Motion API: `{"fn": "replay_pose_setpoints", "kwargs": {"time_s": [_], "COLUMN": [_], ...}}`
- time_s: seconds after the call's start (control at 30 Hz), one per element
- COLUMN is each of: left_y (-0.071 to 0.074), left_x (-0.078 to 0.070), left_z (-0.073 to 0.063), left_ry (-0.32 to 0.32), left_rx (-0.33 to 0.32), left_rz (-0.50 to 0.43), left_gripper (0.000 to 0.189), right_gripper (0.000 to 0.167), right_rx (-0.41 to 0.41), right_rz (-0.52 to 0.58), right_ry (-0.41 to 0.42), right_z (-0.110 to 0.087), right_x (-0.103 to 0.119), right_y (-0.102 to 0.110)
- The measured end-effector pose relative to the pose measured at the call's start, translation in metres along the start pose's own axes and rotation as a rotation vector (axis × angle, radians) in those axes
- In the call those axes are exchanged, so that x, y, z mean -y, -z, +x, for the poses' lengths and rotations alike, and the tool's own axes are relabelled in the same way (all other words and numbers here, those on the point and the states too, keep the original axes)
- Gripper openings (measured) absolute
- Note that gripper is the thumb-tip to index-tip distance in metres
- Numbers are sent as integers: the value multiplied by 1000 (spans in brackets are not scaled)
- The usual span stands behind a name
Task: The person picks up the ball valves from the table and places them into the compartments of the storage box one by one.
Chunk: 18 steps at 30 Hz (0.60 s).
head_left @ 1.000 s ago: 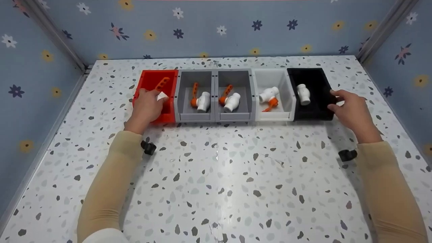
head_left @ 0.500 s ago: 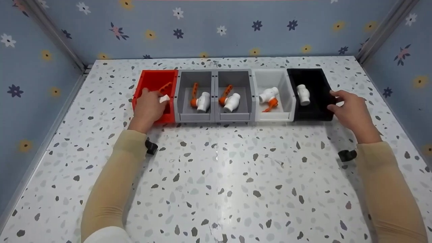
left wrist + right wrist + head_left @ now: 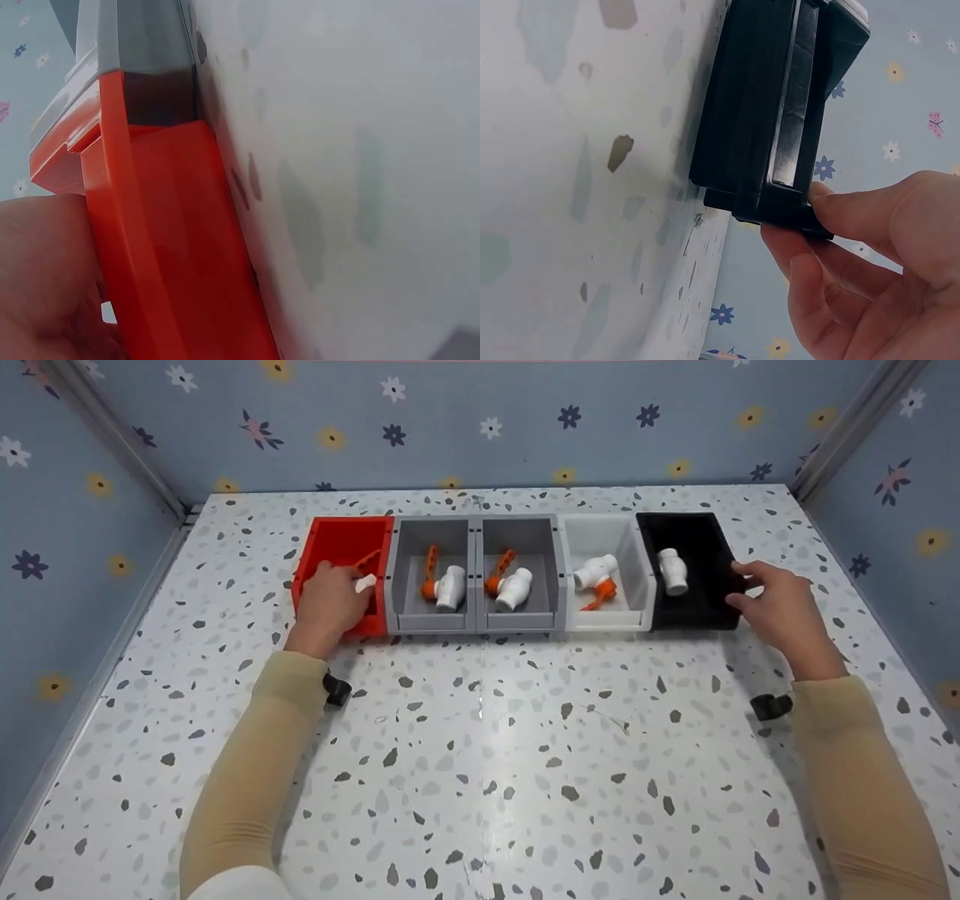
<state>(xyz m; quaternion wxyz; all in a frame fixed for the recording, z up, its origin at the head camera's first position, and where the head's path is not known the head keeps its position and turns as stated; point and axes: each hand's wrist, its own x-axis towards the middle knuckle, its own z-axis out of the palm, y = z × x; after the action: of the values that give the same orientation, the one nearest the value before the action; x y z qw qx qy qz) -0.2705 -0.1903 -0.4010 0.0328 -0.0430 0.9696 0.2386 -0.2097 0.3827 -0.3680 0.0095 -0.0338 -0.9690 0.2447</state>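
Observation:
My left hand reaches into the red bin and grips a ball valve. The valve's white end shows by the thumb and its orange handle sticks out beyond; the fingers hide the rest. In the left wrist view the red bin's wall covers most of the grip. My right hand pinches the right side of the black bin, thumb on one face and fingers on the other, as the right wrist view also shows. Inside the black bin lies a white valve body, no handle visible.
Between these two bins stand two grey bins, the left grey bin and the right grey bin, then a white bin. Each holds one white valve with an orange handle. All stand in a row on a speckled table, before a flowered wall.
In the red bin, my left hand has shifted slightly right with the valve, whose orange handle has swung lower. During the last half second little moves. My right hand stays on the black bin.

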Motion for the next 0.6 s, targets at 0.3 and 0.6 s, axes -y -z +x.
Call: {"fn": "replay_pose_setpoints", "kwargs": {"time_s": [0.3, 0.6], "left_y": [1, 0], "left_x": [2, -2], "left_z": [-1, -5], "left_ry": [0, -24], "left_rx": [13, 22], "left_rz": [34, 127], "left_gripper": [52, 55], "right_gripper": [52, 53], "right_rx": [-16, -7], "right_rz": [-7, -4], "right_ry": [19, 7], "right_z": [1, 0], "right_x": [2, -2], "right_y": [0, 0]}}
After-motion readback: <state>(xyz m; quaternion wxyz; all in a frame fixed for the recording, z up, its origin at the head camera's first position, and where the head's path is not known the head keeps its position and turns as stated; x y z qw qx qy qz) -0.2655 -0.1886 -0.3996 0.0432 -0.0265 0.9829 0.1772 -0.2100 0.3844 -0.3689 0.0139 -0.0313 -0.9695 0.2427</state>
